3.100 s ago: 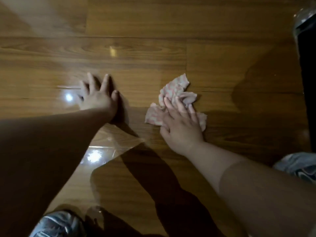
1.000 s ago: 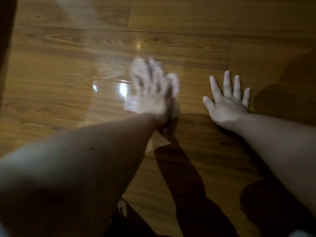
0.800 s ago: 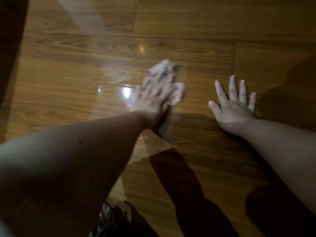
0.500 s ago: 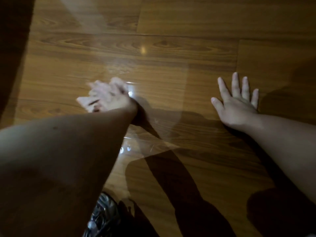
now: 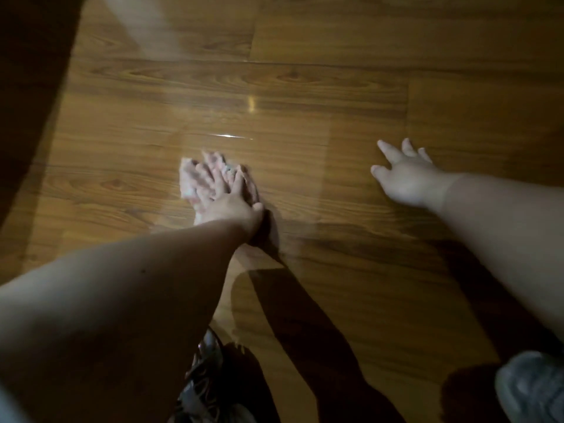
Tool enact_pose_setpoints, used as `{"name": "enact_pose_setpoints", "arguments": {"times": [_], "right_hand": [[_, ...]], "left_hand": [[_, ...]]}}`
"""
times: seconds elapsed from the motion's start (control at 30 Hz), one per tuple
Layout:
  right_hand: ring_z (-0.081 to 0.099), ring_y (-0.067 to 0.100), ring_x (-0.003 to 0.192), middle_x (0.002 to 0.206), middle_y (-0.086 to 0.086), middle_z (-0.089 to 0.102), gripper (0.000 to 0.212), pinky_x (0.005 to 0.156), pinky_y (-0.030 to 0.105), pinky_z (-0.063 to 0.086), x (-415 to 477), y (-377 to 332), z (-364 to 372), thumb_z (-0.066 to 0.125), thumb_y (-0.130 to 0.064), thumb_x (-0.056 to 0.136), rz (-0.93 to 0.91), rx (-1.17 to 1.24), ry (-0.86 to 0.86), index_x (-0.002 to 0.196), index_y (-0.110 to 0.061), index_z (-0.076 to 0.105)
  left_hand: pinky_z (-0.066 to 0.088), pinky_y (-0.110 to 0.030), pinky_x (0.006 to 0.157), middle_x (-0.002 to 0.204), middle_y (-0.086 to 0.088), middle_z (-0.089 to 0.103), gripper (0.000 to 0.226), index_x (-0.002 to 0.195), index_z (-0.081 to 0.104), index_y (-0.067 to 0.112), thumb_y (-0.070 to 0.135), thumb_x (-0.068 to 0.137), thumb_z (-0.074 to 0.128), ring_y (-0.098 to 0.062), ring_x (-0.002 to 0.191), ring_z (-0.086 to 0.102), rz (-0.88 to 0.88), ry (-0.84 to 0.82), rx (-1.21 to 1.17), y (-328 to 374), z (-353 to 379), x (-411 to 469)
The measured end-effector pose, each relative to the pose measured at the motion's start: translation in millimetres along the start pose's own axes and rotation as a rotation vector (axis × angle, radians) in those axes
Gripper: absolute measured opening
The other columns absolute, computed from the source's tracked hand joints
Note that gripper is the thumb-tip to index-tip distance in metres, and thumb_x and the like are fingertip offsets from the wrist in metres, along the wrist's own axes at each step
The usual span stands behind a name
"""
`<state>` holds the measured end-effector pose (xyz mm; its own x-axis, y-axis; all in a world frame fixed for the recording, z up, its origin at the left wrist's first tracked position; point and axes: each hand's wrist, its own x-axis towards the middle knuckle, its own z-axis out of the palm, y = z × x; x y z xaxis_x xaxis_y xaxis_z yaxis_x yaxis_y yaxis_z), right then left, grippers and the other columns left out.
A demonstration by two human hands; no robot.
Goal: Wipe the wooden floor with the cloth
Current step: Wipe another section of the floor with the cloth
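A pale pink crumpled cloth (image 5: 186, 182) lies on the glossy wooden floor (image 5: 305, 87) near the middle left. My left hand (image 5: 227, 200) lies flat on top of the cloth, fingers straight and spread, pressing it to the boards; both are blurred by motion. Most of the cloth is hidden under the hand. My right hand (image 5: 407, 178) is off to the right with its fingers spread, palm down at the floor, holding nothing.
A dark shadowed band (image 5: 27, 87) runs down the left edge. A grey shoe (image 5: 213, 383) shows at the bottom centre and another grey shoe (image 5: 531, 389) at the bottom right. Light glare (image 5: 232, 136) streaks the boards ahead of the cloth.
The cloth went from my right hand to my left about three seconds ago. Since half a second ago my left hand has swept the cloth back to the right; the right hand has shifted slightly.
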<state>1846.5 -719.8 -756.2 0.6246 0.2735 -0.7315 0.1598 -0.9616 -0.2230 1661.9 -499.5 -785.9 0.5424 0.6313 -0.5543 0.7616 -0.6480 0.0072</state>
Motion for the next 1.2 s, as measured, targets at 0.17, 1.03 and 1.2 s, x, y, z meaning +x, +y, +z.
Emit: {"name": "enact_pose_setpoints", "arguments": {"times": [0.17, 1.03, 1.2], "right_hand": [[0.004, 0.027, 0.149, 0.163, 0.001, 0.006, 0.056, 0.12, 0.043, 0.012, -20.1, -29.0, 32.6, 0.032, -0.046, 0.102, -0.124, 0.028, 0.029, 0.153, -0.038, 0.014], [-0.004, 0.026, 0.149, 0.163, 0.002, -0.007, 0.055, 0.118, 0.036, -0.002, -14.4, -134.7, 110.8, 0.035, -0.022, 0.099, -0.754, -0.442, 0.047, 0.151, -0.037, 0.025], [-0.006, 0.024, 0.15, 0.163, 0.008, -0.005, 0.058, 0.12, 0.045, 0.005, 43.7, -133.6, 55.1, 0.041, -0.038, 0.099, -0.507, -0.42, 0.13, 0.154, -0.031, 0.022]], "left_hand": [[0.028, -0.049, 0.111, 0.158, -0.018, 0.013, 0.064, 0.147, 0.029, 0.023, 0.01, 0.088, 0.051, -0.04, 0.139, 0.028, 0.048, 0.02, -0.115, 20.4, -3.8, -18.4], [0.035, -0.046, 0.103, 0.153, -0.007, 0.018, 0.056, 0.137, 0.036, 0.026, 0.037, 0.087, 0.059, -0.035, 0.132, 0.027, -0.077, 0.037, -0.199, -56.2, -32.3, 21.7], [0.034, -0.044, 0.104, 0.151, -0.007, 0.021, 0.064, 0.141, 0.033, 0.028, 0.037, 0.085, 0.063, -0.038, 0.131, 0.029, -0.073, -0.054, -0.23, -63.2, -47.3, 29.5]]}}
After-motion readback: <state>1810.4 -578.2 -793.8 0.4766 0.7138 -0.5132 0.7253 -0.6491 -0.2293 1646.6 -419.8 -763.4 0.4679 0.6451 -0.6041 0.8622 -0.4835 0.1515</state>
